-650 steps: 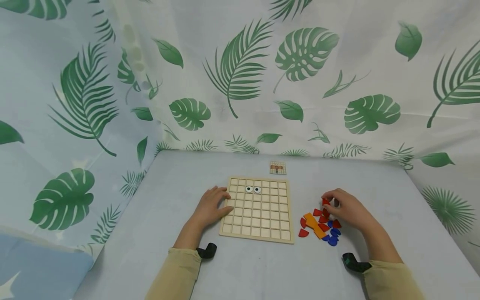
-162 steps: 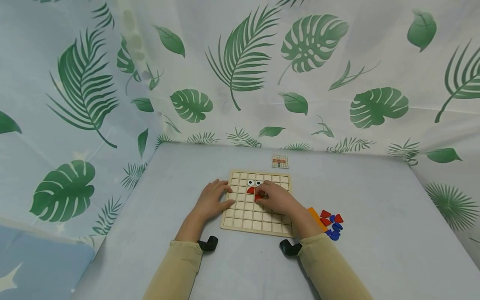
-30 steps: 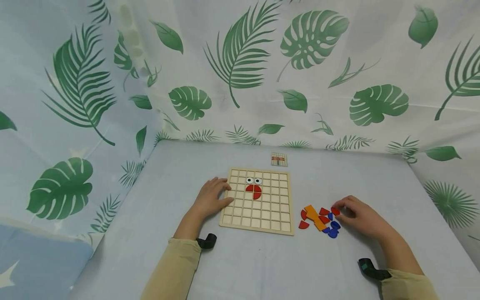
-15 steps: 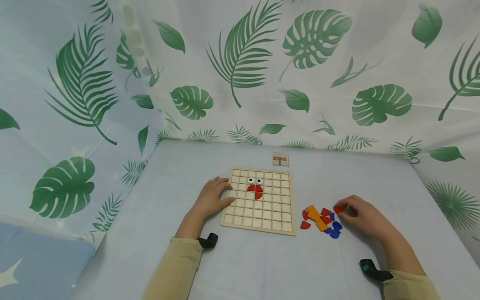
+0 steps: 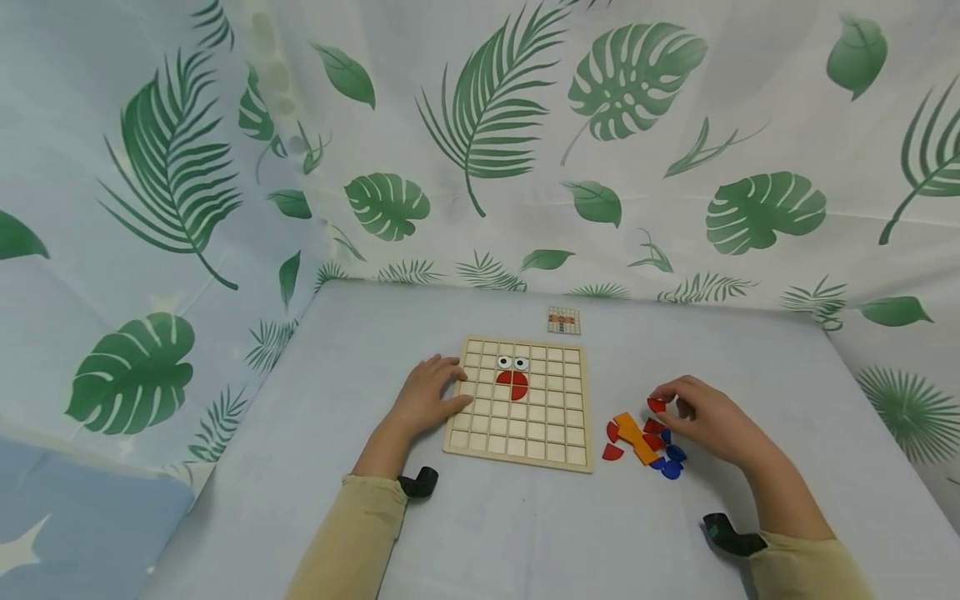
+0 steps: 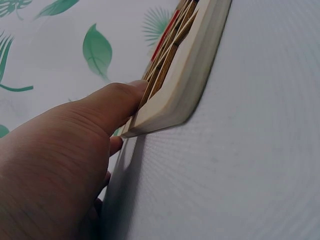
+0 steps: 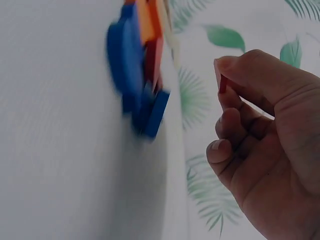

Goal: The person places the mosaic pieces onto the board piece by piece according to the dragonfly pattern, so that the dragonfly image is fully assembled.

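We pinch a red piece [image 5: 657, 405] in our right hand [image 5: 699, 414] near the loose pieces [image 5: 635, 439], judging it light, stiff and perhaps slick, best held by its edges, while our relaxed left hand [image 5: 426, 395] touches the board [image 5: 556, 432].

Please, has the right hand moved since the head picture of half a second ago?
Yes. Judged against the grid board in the head view, the right hand has moved left, nearer to it, pinching a red piece.

Your right-wrist view is dim, the flat, rounded blue pieces [image 7: 122, 60] blurred, soft grey shadow [image 7: 137, 185] below them.
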Motion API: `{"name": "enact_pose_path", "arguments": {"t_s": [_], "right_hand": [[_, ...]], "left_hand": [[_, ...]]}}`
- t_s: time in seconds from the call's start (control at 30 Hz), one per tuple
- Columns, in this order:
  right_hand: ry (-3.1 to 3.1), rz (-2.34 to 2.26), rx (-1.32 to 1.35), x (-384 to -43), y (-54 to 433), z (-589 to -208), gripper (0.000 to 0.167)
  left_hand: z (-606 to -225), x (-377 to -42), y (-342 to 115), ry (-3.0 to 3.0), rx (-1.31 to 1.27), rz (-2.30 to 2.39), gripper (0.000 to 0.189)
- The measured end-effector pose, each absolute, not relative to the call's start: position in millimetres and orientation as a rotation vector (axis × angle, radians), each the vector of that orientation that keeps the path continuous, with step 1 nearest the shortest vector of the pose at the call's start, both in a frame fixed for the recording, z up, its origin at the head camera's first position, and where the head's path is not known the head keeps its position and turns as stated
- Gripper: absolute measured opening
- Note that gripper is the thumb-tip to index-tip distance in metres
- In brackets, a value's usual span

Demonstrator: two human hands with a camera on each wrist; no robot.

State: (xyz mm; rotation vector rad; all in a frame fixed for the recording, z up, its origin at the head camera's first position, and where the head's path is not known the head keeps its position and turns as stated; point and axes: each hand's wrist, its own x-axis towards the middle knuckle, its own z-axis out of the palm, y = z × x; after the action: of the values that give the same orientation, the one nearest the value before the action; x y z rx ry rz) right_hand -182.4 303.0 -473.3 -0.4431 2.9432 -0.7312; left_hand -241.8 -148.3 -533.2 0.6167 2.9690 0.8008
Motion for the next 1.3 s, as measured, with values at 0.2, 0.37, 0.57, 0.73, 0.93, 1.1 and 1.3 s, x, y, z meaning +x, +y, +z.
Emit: {"name": "enact_pose_path", "arguments": {"t_s": [0.2, 0.37, 0.57, 0.73, 0.93, 1.1, 1.3], "right_hand": [[2.881, -0.785, -0.417, -196.3, 265.9, -464.9, 0.028], [2.866, -0.832, -0.464, -208.6, 236.3, -467.8, 0.025], [2.835, -0.887, -0.506, -223.3, 201.5, -476.0, 0.024], [2.796, -0.933, -0.553, -232.8, 174.1, -480.0, 0.024], [2.771, -0.926, -0.625, -241.0, 144.9, -485.7, 0.024], [2.759, -0.909, -0.655, -245.1, 123.6, -491.6, 0.024], [2.785, -0.855, -0.658, -247.0, 105.4, -497.8, 0.020]], "left_hand": [[-535.9, -242.1, -148.5, 2.976, 0.631, 0.800, 0.034], [-534.8, -241.7, -147.9, 2.969, 0.637, 0.821, 0.033], [-536.0, -241.6, -147.6, 2.970, 0.624, 0.806, 0.034], [-536.9, -242.5, -148.9, 2.979, 0.625, 0.783, 0.034], [-534.9, -242.8, -150.3, 2.968, 0.619, 0.787, 0.034], [-533.4, -242.6, -150.7, 2.971, 0.629, 0.803, 0.033], [-534.4, -244.0, -150.7, 2.983, 0.645, 0.791, 0.034]]}}
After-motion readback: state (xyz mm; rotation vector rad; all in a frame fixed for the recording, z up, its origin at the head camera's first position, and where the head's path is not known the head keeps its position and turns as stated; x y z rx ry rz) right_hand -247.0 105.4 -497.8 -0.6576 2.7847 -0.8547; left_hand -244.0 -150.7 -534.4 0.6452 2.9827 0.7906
